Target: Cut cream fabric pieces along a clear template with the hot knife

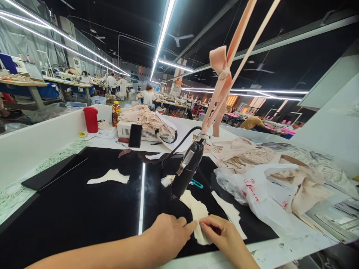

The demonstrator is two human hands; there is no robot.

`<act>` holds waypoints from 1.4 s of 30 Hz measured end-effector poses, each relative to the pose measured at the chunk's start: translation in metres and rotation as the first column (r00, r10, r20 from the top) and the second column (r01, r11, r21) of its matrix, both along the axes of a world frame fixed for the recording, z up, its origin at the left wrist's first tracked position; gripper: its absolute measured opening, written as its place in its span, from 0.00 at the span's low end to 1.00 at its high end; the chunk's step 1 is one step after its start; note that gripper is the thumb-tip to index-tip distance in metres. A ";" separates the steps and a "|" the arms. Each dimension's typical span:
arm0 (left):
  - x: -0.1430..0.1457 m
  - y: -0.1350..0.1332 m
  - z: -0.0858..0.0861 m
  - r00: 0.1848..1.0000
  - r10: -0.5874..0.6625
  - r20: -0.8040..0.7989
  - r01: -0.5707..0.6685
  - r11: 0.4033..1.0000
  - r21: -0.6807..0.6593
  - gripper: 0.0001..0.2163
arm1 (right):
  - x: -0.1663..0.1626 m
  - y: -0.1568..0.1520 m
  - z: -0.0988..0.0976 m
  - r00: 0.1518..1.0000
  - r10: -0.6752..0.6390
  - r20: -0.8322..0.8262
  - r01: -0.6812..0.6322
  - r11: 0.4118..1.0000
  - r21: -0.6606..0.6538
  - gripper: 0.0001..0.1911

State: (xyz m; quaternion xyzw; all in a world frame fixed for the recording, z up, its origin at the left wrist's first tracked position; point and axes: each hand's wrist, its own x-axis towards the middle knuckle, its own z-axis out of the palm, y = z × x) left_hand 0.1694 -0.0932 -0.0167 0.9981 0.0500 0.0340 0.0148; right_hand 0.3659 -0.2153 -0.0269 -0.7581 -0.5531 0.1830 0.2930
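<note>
A cream cut fabric piece (pixel 197 209) lies on the glossy black board (pixel 112 220) in front of me. My left hand (pixel 169 235) is closed, its fingertips pinching or pressing the left edge of that piece. My right hand (pixel 226 239) pinches the same piece from the other side, thumb and forefinger together close to my left fingertips. Just above it hangs a black-wrapped handheld tool (pixel 187 168) with a cable, tip down. A second cream piece (pixel 231 213) lies to the right, and a third cream piece (pixel 110 176) lies to the left.
Knotted pink fabric strips (pixel 224 74) suspend the tool. Behind the board are a white vented box (pixel 125 130) under piled fabric, a phone (pixel 135 135), a red cup (pixel 91 120) and a bottle (pixel 116 114). A plastic bag (pixel 263 186) and beige fabric heaps (pixel 252 151) crowd the right.
</note>
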 end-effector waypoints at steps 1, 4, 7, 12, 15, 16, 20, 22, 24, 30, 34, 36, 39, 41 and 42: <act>0.002 0.001 -0.002 1.000 0.002 0.001 -0.002 1.000 -0.005 0.16 | 0.001 -0.001 -0.001 1.000 -0.002 -0.012 0.002 1.000 0.000 0.20; 0.006 0.001 -0.004 1.000 0.006 -0.023 -0.006 1.000 -0.012 0.15 | 0.004 -0.003 -0.005 0.999 -0.018 -0.048 0.018 1.000 -0.007 0.19; 0.007 0.000 -0.002 0.998 0.019 -0.061 -0.020 1.000 -0.012 0.14 | 0.011 -0.006 -0.009 0.994 -0.052 -0.091 0.051 0.999 -0.018 0.18; 0.006 0.000 -0.003 0.999 0.022 -0.042 -0.022 1.000 0.013 0.13 | 0.024 -0.007 -0.009 0.984 -0.103 -0.144 0.104 0.995 -0.005 0.19; 0.003 0.000 -0.009 0.999 -0.001 0.038 0.000 1.000 0.030 0.08 | 0.027 -0.006 -0.005 0.981 -0.132 -0.142 0.139 0.989 0.041 0.18; 0.002 0.000 -0.010 0.997 -0.016 0.075 0.013 0.999 0.037 0.06 | 0.027 -0.005 -0.004 0.981 -0.136 -0.141 0.144 0.988 0.053 0.17; 0.003 -0.002 -0.006 0.995 0.024 0.092 -0.026 0.999 0.028 0.13 | 0.024 -0.005 -0.001 0.980 -0.123 -0.160 0.136 0.988 0.077 0.16; 0.007 -0.003 0.000 0.998 0.060 0.022 -0.060 0.998 0.005 0.23 | 0.024 -0.005 0.000 0.976 -0.125 -0.181 0.143 0.986 0.090 0.17; 0.011 -0.004 0.006 0.998 0.059 -0.038 -0.060 0.998 -0.027 0.26 | 0.024 -0.005 0.003 0.967 -0.141 -0.212 0.165 0.981 0.099 0.16; 0.018 -0.004 0.008 0.994 0.070 -0.087 -0.075 0.996 -0.057 0.22 | 0.033 0.003 0.027 0.905 -0.231 -0.357 0.306 0.937 0.169 0.20; 0.017 -0.005 0.002 0.995 0.083 -0.062 -0.084 0.996 -0.016 0.22 | 0.041 0.014 0.052 0.858 -0.224 -0.462 0.392 0.868 0.306 0.21; 0.018 -0.007 0.002 0.993 0.090 -0.076 -0.090 0.996 -0.007 0.22 | 0.042 0.017 0.067 0.853 -0.206 -0.480 0.415 0.826 0.383 0.22; 0.017 -0.007 0.007 0.992 0.087 -0.095 -0.090 0.996 -0.029 0.22 | 0.035 0.010 0.089 0.882 -0.176 -0.436 0.389 0.794 0.467 0.22; 0.014 -0.004 0.013 0.992 0.086 -0.096 -0.094 0.992 -0.087 0.24 | 0.022 0.000 0.098 0.931 -0.149 -0.332 0.308 0.809 0.501 0.20; 0.011 -0.002 0.015 0.993 0.085 -0.081 -0.096 0.986 -0.137 0.24 | 0.013 -0.007 0.099 0.957 -0.130 -0.261 0.251 0.823 0.510 0.18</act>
